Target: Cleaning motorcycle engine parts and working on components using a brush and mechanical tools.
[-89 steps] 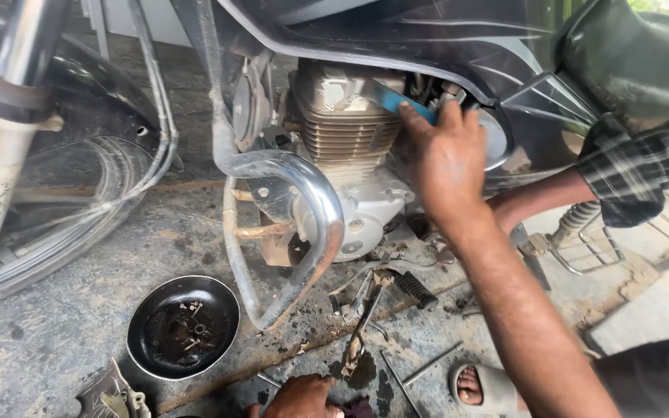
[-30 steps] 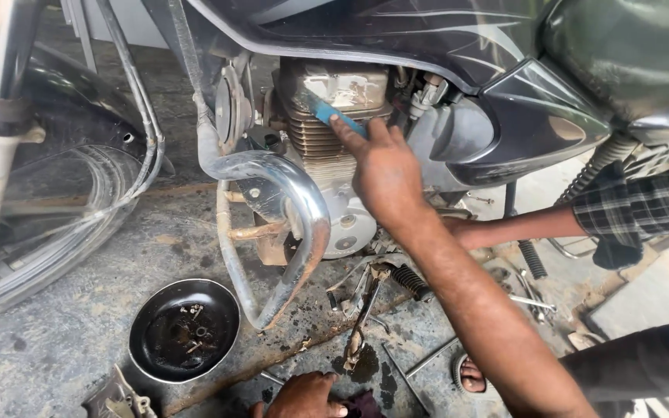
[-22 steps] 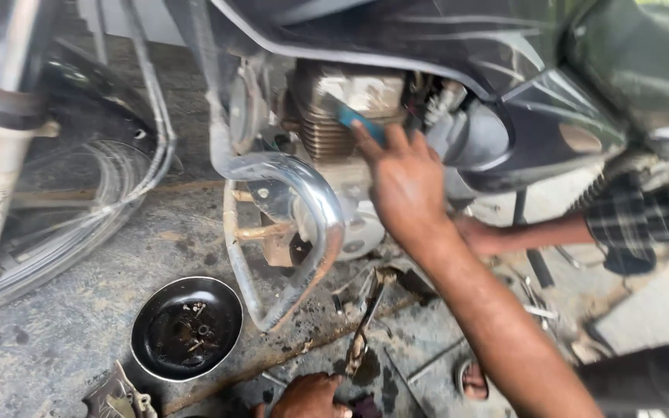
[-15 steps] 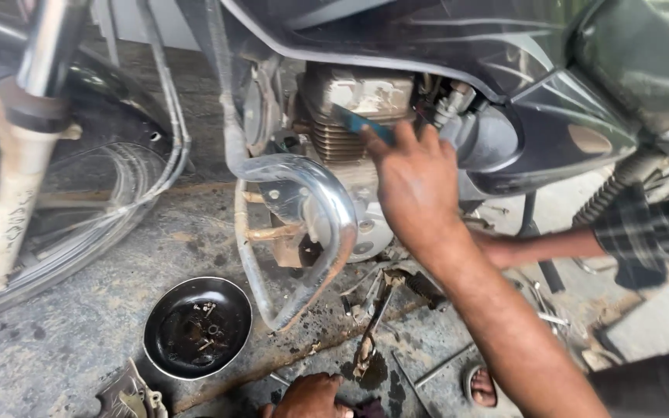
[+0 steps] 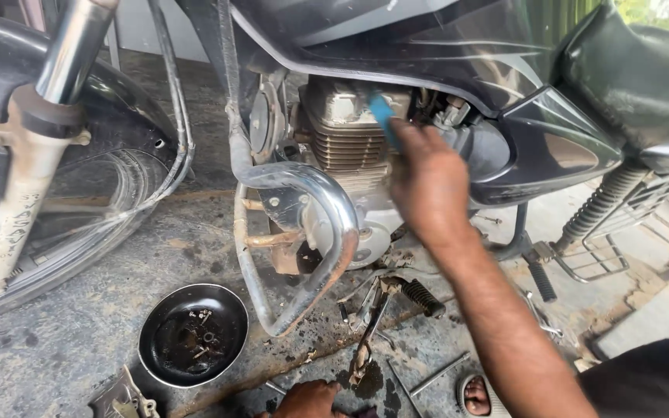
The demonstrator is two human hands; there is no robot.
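against the engine (image 5: 350, 139) of the motorbike, the right hand (image 5: 427, 182) is raised with its fingers closed on a blue tool (image 5: 383, 116); only the tool's top end shows above the fingertips, pressed to the upper right of the finned cylinder, just left of the dark side panel (image 5: 536, 147). the forearm runs down from the hand to the lower right corner of the view. left of the hand, the chrome crash guard (image 5: 303, 224) curves in front of the crankcase and stands between the camera and the engine's lower left. below the hand, the footpeg (image 5: 423, 298) and a rusty lever jut out over oily concrete. the left hand (image 5: 311, 401) sits at the bottom edge of the view, on the ground, well apart from the tool; i cannot tell whether its fingers are apart or together. near it, to the left, a round black pan (image 5: 156, 360) holds small bolts and dark oil. further left, the front fork (image 5: 32, 147) and wheel fill the left edge. a sandalled toe (image 5: 475, 393) shows beside the forearm.
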